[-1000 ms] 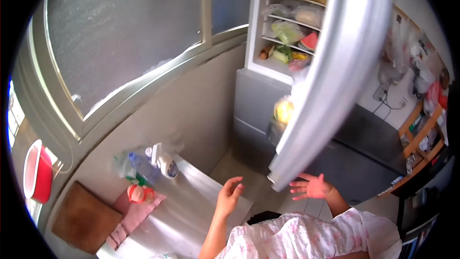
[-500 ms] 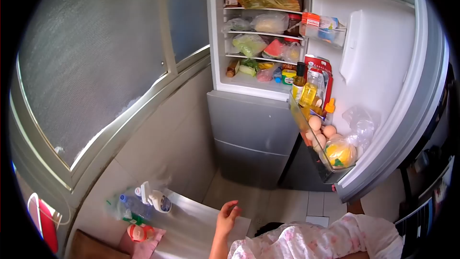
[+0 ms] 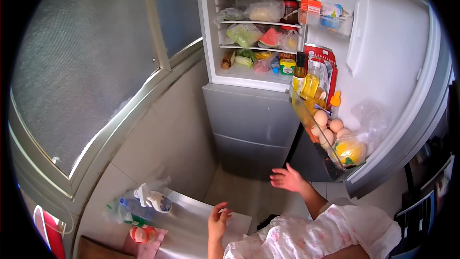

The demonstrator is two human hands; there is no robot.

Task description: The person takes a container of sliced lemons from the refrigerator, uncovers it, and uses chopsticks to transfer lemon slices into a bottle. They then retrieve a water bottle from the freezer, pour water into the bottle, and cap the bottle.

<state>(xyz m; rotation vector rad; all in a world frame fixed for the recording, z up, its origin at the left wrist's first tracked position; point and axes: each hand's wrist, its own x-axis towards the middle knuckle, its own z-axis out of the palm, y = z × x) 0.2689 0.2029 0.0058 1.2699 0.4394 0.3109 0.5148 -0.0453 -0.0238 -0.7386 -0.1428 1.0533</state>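
My right hand is open, its fingers stretched toward the left and holding nothing. It hovers before the lower part of the fridge, below the door shelf. My left hand is raised over the edge of the metal counter, with its fingers loosely bent, apart and bare. The fridge door stands wide on the right. Its bottom shelf carries eggs, a bottle of yellow oil, a dark-necked bottle and a bagged yellow item.
Inside the fridge lie a watermelon piece, bagged greens and a green-and-yellow tub. A white spray bottle, a clear plastic bottle and a red-and-white item stand on the left. A window rises there.
My right hand has come away from the door's lower edge and moved left into plain view, fingers spread. My left hand has shifted slightly left. The whole view has tilted down a little.
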